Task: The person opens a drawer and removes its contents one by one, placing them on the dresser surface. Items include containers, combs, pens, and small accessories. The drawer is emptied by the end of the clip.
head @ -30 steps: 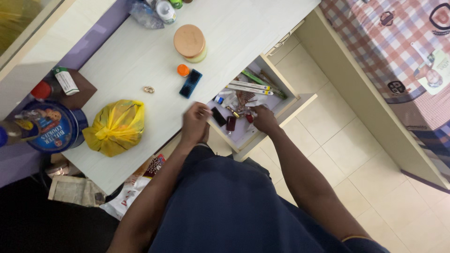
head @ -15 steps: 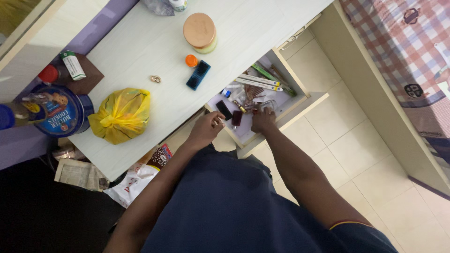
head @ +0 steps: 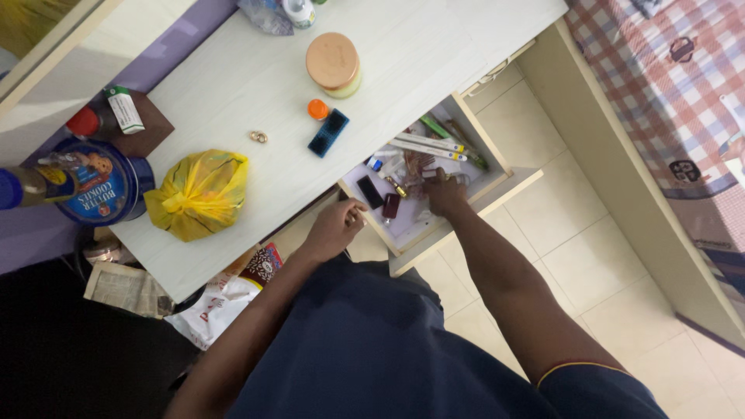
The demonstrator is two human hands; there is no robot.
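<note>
An open drawer (head: 501, 166) hangs out of the pale desk (head: 233, 85), full of small clutter. My right hand (head: 445, 193) is inside it, fingers down among the items near a dark red thing (head: 391, 206) and a small black thing (head: 369, 192). White tubes (head: 423, 144) and green pens (head: 439, 128) lie at the drawer's far side. My left hand (head: 337, 227) sits at the drawer's near left corner with fingers curled. Whether either hand holds anything is hidden.
The desk carries a knotted yellow bag (head: 199, 194), a blue round tin (head: 105, 190), a jar with a tan lid (head: 333, 62), an orange cap (head: 317, 109), a blue-black block (head: 328, 133) and rings (head: 258, 137). Tiled floor (head: 590, 248) and a checked bed (head: 667, 85) lie to the right.
My left hand has pulled back from the desk edge to the drawer's near corner. My right hand has stayed in the drawer and shifted slightly farther in. The view has shifted.
</note>
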